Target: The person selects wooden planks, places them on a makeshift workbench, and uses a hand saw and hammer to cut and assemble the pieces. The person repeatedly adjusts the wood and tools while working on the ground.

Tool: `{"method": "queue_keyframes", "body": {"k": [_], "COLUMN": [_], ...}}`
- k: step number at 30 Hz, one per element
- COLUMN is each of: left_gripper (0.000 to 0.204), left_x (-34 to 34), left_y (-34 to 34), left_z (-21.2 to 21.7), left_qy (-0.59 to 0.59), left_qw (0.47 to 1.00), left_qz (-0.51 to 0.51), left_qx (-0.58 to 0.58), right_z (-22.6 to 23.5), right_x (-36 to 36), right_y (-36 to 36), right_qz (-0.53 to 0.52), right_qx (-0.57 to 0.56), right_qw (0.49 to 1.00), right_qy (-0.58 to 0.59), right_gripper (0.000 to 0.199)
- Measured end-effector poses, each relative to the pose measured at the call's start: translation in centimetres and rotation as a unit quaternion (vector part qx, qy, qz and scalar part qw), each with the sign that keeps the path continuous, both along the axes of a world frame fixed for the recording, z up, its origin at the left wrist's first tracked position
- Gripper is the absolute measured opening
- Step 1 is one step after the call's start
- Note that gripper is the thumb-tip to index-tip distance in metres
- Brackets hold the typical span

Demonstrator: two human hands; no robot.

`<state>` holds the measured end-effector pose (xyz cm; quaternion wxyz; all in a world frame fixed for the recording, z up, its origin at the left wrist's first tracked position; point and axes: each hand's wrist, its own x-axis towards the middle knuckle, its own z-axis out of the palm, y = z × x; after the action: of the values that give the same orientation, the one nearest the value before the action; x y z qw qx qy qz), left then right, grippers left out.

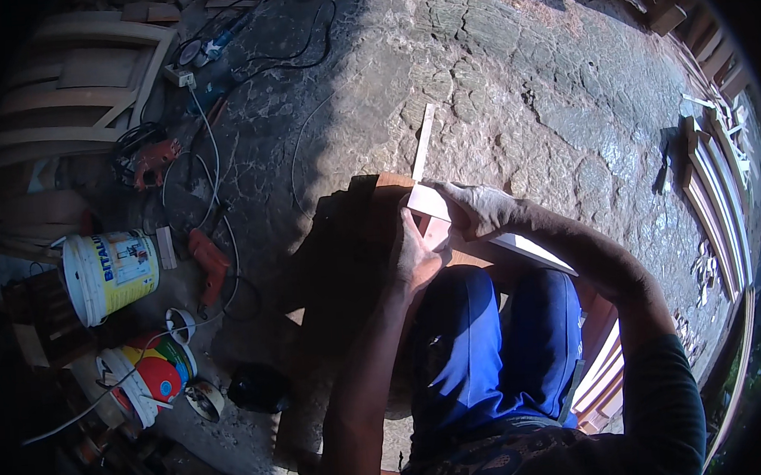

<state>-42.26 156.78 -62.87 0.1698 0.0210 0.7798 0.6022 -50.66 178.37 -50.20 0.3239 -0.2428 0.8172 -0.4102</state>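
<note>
Just beyond my knees, both hands close on a small pale pinkish piece (pixel 429 202) with flat faces. It looks like wood, but I cannot tell for sure. My left hand (pixel 418 257) grips its near left side, the thumb along it. My right hand (pixel 481 211) curls round its right side, and the far fingers are partly hidden. Brown wood (pixel 395 180) shows beneath and behind the hands. A thin pale wooden strip (pixel 424 140) reaches away from them over the rough ground.
Orange power tools (pixel 210 265) and cables lie on the left, near a white bucket (pixel 111 277) and several paint containers (pixel 155 374). Wooden frames (pixel 72 103) are stacked at the far left. Curved wooden strips (pixel 716 203) lie along the right.
</note>
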Motion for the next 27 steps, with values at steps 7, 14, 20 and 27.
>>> {"method": "queue_keyframes", "body": {"k": [7, 14, 20, 27], "left_gripper": [0.096, 0.076, 0.089, 0.131], "left_x": [-0.7, -0.8, -1.7, 0.0], "left_y": [0.4, 1.3, 2.1, -1.1], "left_z": [1.1, 4.4, 4.4, -2.1], "left_qy": [-0.244, -0.099, -0.373, 0.15], "left_qw": [0.858, 0.978, 0.784, 0.969], "left_qz": [0.033, 0.054, 0.226, -0.061], "left_qx": [0.45, 0.176, 0.442, -0.188], "right_z": [-1.4, -1.1, -2.2, -0.9], "right_x": [0.1, 0.1, 0.0, -0.5], "right_y": [1.0, 0.8, 1.4, 1.1], "right_qz": [-0.002, -0.001, 0.024, 0.044], "right_qx": [0.01, 0.005, -0.033, 0.009], "right_qw": [0.999, 1.0, 0.997, 0.999], "right_qy": [0.034, 0.006, 0.063, -0.013], "right_gripper": [0.105, 0.104, 0.108, 0.112]}}
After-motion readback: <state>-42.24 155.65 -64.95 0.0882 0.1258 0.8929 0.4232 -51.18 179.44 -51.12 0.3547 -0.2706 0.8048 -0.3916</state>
